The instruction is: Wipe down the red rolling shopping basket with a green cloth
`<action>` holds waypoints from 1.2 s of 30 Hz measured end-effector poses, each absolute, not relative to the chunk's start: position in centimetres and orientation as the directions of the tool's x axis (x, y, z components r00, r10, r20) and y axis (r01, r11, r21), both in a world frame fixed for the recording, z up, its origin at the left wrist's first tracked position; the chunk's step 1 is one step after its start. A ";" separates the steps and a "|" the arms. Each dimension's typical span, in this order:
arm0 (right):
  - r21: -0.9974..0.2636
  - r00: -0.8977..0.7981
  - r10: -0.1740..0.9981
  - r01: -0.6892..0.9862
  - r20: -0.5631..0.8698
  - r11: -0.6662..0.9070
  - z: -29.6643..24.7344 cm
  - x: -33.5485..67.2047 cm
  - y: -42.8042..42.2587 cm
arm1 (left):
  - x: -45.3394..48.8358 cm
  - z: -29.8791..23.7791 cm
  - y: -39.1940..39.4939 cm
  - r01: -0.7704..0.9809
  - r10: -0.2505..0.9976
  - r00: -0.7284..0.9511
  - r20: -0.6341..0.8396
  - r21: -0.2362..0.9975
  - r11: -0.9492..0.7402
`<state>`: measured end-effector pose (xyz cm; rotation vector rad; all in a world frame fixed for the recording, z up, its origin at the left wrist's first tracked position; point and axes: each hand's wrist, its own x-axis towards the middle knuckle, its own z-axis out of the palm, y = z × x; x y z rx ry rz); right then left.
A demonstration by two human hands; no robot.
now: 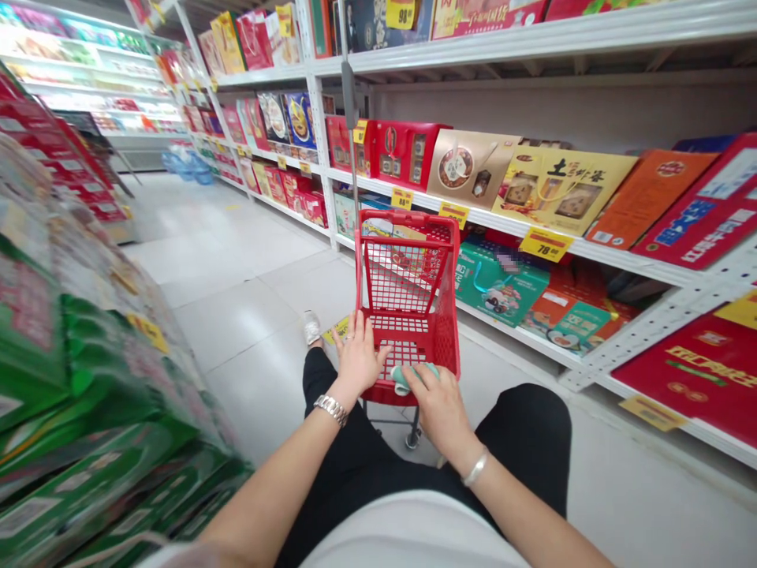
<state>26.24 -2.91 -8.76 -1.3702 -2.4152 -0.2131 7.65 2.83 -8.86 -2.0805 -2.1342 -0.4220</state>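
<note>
A small red plastic shopping cart [450, 315] stands on the floor between my knees, its basket walls an open grid. Over the cart's near left corner my left hand [359, 359] is spread with its fingers apart, holding nothing. My right hand [434, 398] is closed over a pale green and white cloth [403, 380], at the basket's near rim. Part of the cloth is hidden under my fingers. A thin pole with a grey piece [348, 95] rises from the cart's far left side.
White metal shelves [509, 217] with boxed goods and yellow price tags run along the right. Green packages [118, 442] are stacked close on my left. Pale tiled floor [236, 292] leads ahead to blue water bottles [188, 166] and a lit shelf wall. A red display [65, 158] stands far left.
</note>
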 end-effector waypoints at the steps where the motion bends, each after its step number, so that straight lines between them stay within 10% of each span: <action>1: -0.051 -0.470 0.801 0.851 0.372 0.523 -8.7 26.5 -2.9 | 7.1 -8.9 2.9 0.994 0.959 -0.017 0.282 0.107 -0.014; 23: -0.075 -0.542 0.738 0.784 0.401 0.616 -8.0 27.1 -1.8 | 7.4 -9.8 4.2 0.991 0.950 0.039 0.310 0.106 -0.075; 36: 0.026 -0.356 0.848 0.926 0.392 0.377 -6.1 32.4 7.9 | 6.4 -9.7 3.6 0.983 0.956 0.103 0.274 0.116 -0.139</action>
